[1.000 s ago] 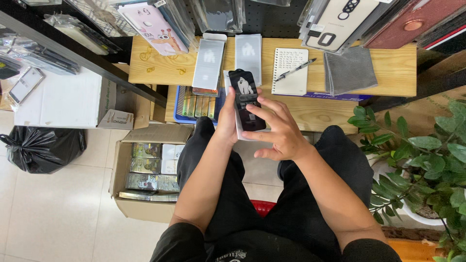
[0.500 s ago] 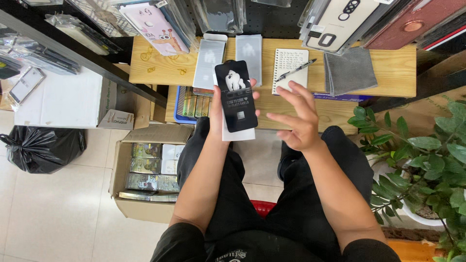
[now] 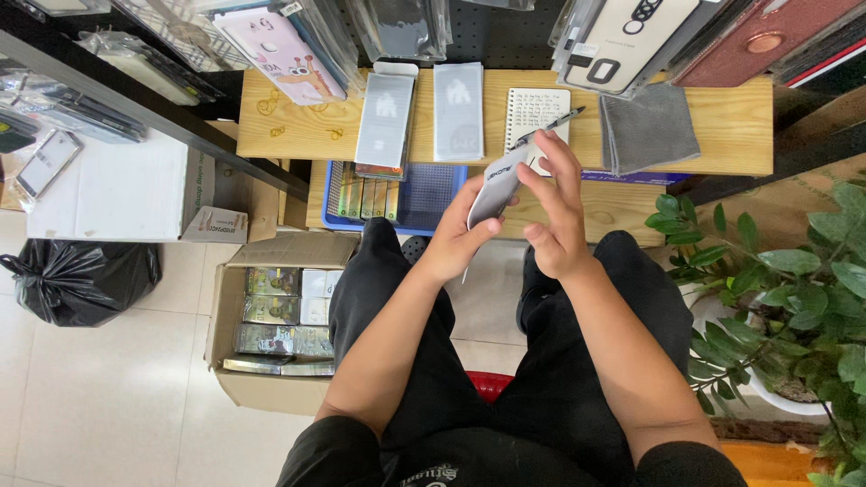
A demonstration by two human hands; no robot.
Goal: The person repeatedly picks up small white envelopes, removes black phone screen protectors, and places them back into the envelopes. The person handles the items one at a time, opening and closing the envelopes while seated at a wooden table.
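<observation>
Tiled floor (image 3: 108, 397), wooden bench (image 3: 722, 126) ahead with two grey packets, notebook (image 3: 532, 113) with pen, grey cloth (image 3: 648, 126). Cardboard box (image 3: 271, 316) on floor at left, full of flat packs. Blue tray (image 3: 424, 198) under bench holds green packs. Left hand (image 3: 456, 239) clamped on white packet (image 3: 494, 189), held edge-on above the knees. Right hand (image 3: 550, 216) half open, fingertips touching the packet's top.
</observation>
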